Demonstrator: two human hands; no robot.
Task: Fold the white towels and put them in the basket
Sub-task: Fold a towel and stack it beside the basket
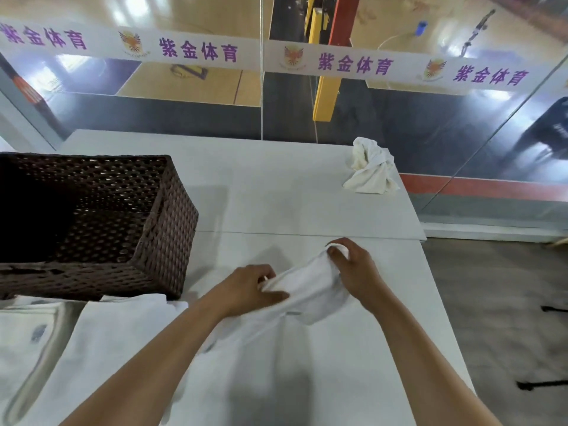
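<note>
The dark brown woven wicker basket (pixel 147 216) stands at the frame's left on the pale grey desk (pixel 276 186). Low centre, my left grip (pixel 249 287) pinches one end of the bunched white cloth towel (pixel 307 290), and my right grip (pixel 353 265) curls round the other. I judge it best to find the corners and pull taut before folding. A crumpled white towel (pixel 370 167) lies upper right.

Sports hall — wooden court floor (pixel 190 84).

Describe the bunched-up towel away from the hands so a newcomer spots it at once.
Start at the white table and go to its far right corner. The crumpled towel sits alone, twisted into a heap, unlike the towel gripped by the left hand and right hand or the flat towels by the basket.
</note>
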